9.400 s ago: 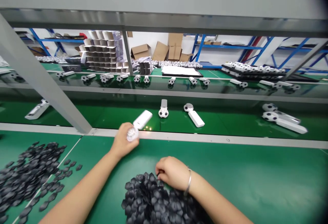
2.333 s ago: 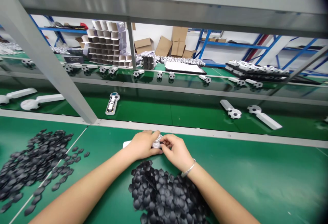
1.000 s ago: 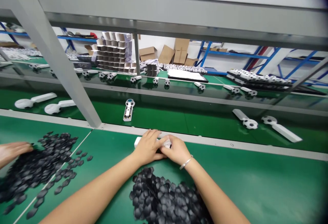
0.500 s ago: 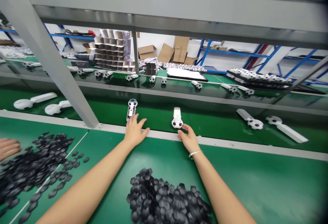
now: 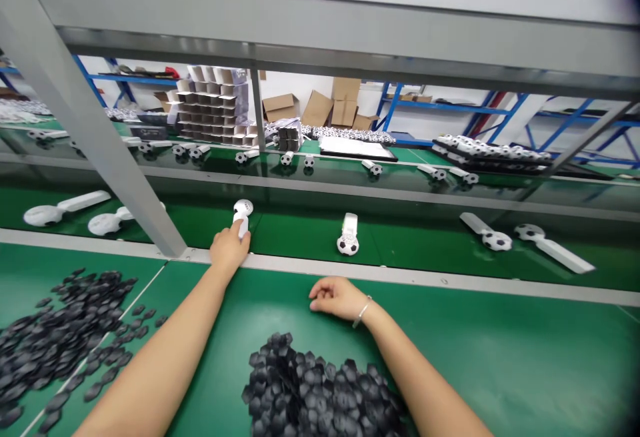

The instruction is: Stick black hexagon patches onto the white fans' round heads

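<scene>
My left hand (image 5: 230,249) is closed on the narrow handle of a white plastic casing with a round head (image 5: 243,208), over the dark green conveyor belt. Its fingers hide part of the handle. My right hand (image 5: 339,298) hovers over the near green table, fingers loosely curled with a small gap to the thumb; nothing shows in it. Beyond it on the belt lies a white casing with a football-patterned head (image 5: 348,243), untouched. A heap of black pentagon-shaped pieces (image 5: 325,390) sits in front of me, between my forearms.
More casings (image 5: 496,240) lie on the belt to the right, and plain white ones (image 5: 45,214) to the left. A slanted metal post (image 5: 115,123) rises left of my left hand. Another black heap (image 5: 65,323) spreads at left. A metal beam (image 5: 320,37) crosses overhead.
My left hand has shifted left and closed on the casing, whose plain white side now shows instead of its open inside. My right hand has drawn back from the football-patterned casing toward me.
</scene>
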`<act>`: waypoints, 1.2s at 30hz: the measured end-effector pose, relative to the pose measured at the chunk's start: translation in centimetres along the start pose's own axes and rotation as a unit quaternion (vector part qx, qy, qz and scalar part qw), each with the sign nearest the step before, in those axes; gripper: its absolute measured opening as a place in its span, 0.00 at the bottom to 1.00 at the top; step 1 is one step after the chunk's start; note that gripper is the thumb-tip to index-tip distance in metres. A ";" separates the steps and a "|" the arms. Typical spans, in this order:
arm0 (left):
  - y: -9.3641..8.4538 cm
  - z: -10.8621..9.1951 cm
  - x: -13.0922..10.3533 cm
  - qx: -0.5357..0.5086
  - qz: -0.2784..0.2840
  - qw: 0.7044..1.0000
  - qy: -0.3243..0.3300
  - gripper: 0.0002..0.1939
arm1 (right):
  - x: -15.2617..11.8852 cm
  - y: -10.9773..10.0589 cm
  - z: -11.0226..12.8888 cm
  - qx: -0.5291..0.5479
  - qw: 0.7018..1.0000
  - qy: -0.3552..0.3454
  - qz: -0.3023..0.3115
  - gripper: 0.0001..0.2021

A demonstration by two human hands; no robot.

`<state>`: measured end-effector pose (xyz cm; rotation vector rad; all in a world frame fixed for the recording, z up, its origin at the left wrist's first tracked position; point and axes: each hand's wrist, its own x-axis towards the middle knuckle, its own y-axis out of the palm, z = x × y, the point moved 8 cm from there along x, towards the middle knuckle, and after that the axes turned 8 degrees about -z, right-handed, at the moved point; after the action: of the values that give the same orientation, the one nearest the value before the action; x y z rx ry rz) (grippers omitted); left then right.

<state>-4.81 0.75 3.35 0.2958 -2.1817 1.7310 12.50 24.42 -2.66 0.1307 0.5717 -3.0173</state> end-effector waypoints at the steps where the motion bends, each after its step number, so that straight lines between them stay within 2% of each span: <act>1: -0.3 -0.1 -0.1 -0.002 0.006 1.000 0.000 0.26 | -0.5 1.2 0.5 -0.008 0.999 0.000 0.039 0.11; 3: -0.7 -0.6 -0.6 -0.003 0.024 1.000 0.000 0.25 | -1.4 3.2 1.5 -0.030 0.995 -0.007 0.091 0.10; 5: -1.1 -1.9 -2.0 -0.001 0.048 0.999 0.005 0.26 | -2.0 4.3 2.4 -0.058 0.992 -0.024 0.111 0.09; 9: -2.3 -6.0 -6.4 0.000 0.089 0.995 0.035 0.29 | -2.5 5.2 3.9 -0.129 0.982 -0.097 0.094 0.11; 11: -2.9 -8.5 -8.6 -0.014 0.127 0.988 0.083 0.26 | -2.8 5.5 4.6 -0.167 0.972 -0.141 0.090 0.12; 13: -3.6 -10.3 -9.8 -0.032 0.160 0.978 0.130 0.23 | -3.1 6.0 5.1 -0.209 0.957 -0.176 0.094 0.14; 14: -4.1 -10.8 -9.9 -0.042 0.157 0.975 0.150 0.22 | -3.3 6.2 5.4 -0.230 0.950 -0.190 0.096 0.14; 17: -6.0 -10.6 -7.9 -0.054 0.061 0.978 0.194 0.23 | -4.1 7.0 6.4 -0.297 0.926 -0.216 0.090 0.11; 18: -6.3 -10.1 -7.0 -0.055 0.027 0.977 0.206 0.24 | -4.4 7.3 6.9 -0.319 0.918 -0.222 0.085 0.10; 19: -6.2 -9.4 -6.3 -0.061 0.018 0.974 0.218 0.23 | -4.7 7.6 7.3 -0.340 0.909 -0.226 0.080 0.09; 21: -5.0 -8.4 -5.8 -0.124 0.072 0.957 0.252 0.21 | -5.2 8.2 7.9 -0.379 0.894 -0.231 0.065 0.07; 23: -4.2 -7.6 -6.5 -0.226 0.120 0.922 0.290 0.20 | -5.4 8.8 8.2 -0.407 0.882 -0.233 0.048 0.07; 25: -4.6 -6.9 -7.5 -0.290 0.095 0.897 0.319 0.18 | -5.4 9.1 8.1 -0.422 0.875 -0.236 0.033 0.08; 28: -5.1 -6.3 -9.3 -0.277 0.057 0.891 0.354 0.18 | -5.0 9.3 7.7 -0.417 0.876 -0.240 0.013 0.10; 30: -4.9 -6.5 -10.0 -0.264 0.082 0.887 0.370 0.19 | -4.8 9.3 7.5 -0.397 0.884 -0.246 0.006 0.10; 33: -5.1 -7.3 -10.5 -0.286 0.107 0.872 0.384 0.25 | -4.8 9.2 7.8 -0.345 0.901 -0.264 0.005 0.08; 36: -4.8 -8.3 -11.2 -0.329 0.103 0.859 0.377 0.23 | -4.6 7.5 8.5 -0.287 0.920 -0.265 -0.029 0.08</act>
<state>8.43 7.18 5.01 -0.6947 -2.0352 0.8258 17.06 14.55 2.98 -0.7119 1.3438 -2.6002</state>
